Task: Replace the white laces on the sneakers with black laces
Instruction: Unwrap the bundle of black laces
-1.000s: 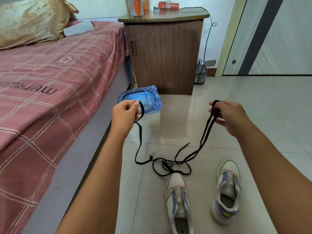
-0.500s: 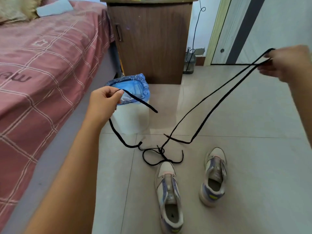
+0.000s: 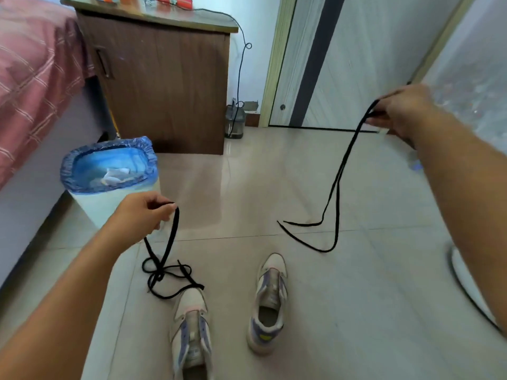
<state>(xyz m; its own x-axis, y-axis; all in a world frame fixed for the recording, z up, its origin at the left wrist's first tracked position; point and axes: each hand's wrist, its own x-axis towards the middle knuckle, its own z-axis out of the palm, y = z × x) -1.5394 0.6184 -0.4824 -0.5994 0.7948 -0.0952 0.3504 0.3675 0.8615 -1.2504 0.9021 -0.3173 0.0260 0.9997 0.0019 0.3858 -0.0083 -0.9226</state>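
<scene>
- Two white low-top sneakers with lilac side panels are parked on the tile floor nearest the camera, toes pointing away: the left sneaker (image 3: 191,333) and the right sneaker (image 3: 268,303), a little apart. No white laces can be seen in either, so they look stripped and ready to be threaded.
- A tangled black flat lace (image 3: 164,270) is draped from the left hand (image 3: 142,215), where it's pinched between thumb and curled fingers. Its lower part is knotted up on the floor, touching the left sneaker's toe (probably lifted so the snarl can be shaken loose).
- A second black flat lace (image 3: 336,187) is held doubled over in the right hand (image 3: 403,111), pinched at the fold. It's raised high and well off to the side, so both ends trail on the tiles clear of the other lace. So: two black laces, now separate, one per hand.
- One white plastic bin with a blue liner (image 3: 109,171) stands just beyond the left hand; something white lies inside, too unclear to name.
- One brown wooden bedside cabinet (image 3: 164,86) is furthest back.
</scene>
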